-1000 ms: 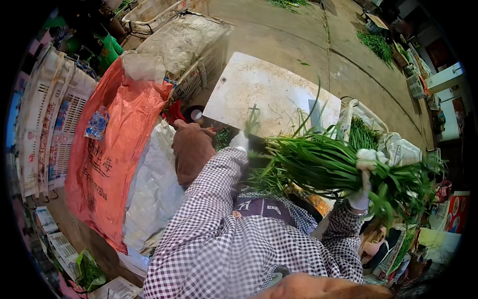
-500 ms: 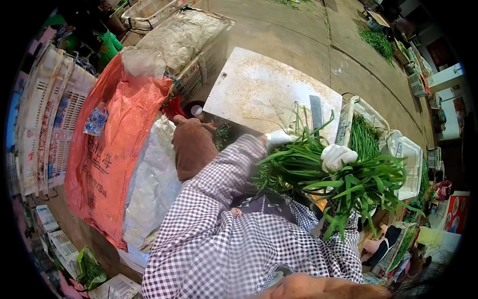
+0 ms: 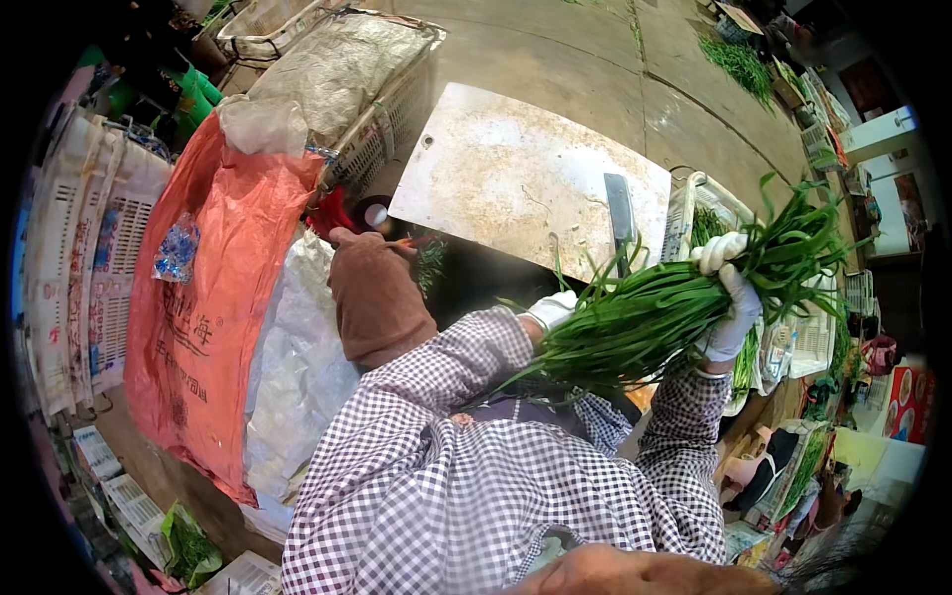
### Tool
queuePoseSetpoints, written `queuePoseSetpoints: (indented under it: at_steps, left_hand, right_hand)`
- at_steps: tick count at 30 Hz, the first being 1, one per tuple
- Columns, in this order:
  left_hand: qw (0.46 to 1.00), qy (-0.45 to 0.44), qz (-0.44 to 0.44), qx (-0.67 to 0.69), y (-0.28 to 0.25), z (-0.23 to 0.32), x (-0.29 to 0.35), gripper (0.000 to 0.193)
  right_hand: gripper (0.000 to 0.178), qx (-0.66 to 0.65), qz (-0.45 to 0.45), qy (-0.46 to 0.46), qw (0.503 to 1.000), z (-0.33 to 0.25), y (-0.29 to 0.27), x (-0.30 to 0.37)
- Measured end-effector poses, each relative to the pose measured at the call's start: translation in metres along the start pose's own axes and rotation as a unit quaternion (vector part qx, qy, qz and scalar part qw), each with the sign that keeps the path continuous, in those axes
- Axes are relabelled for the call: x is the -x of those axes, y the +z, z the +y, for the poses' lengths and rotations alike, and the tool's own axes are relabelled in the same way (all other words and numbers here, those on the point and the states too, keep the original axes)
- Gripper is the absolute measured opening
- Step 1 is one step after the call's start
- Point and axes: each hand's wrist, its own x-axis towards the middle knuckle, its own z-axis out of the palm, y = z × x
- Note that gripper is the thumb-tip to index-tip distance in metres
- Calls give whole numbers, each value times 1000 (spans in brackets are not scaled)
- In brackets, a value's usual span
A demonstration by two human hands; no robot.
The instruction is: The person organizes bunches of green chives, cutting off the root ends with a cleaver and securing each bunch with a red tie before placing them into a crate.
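Right hand: white-gloved right hand (image 3: 729, 302) is closed round the upper part of a bunch of green chives (image 3: 654, 317), fingers wrapped over the stalks where they are gathered tightest.
Left hand: white-gloved left hand (image 3: 551, 309) grips the lower end of the same bunch, mostly hidden by the leaves, so how tightly it is curled cannot be told.
Bunch position: held in the air between both hands, slanting up to the right, above the near edge of the cutting board (image 3: 516, 178); loose tips fan out past the right hand.
Handling: probably light, soft and floppy; single blades bend and could slip out or bruise, so a hold on the dense middle with support at the root end suits it best.
Board: pale, stained slab, tilted; a cleaver (image 3: 621, 213) lies near its right edge.
Further out: white basket (image 3: 694, 198) of greens beside the board's right edge; orange sack (image 3: 228, 268) to the left.
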Motion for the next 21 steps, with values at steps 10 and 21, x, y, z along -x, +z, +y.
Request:
queuePoseSetpoints:
  at_steps: [10,21]
  left_hand:
    - [654,-25,35,755,-50,45,44,34]
    - [676,10,-80,733,-57,10,51,55]
  right_hand:
    - [13,-162,178,99,966,5,-126,-76]
    - [19,-116,266,163,943,46,-207,-86]
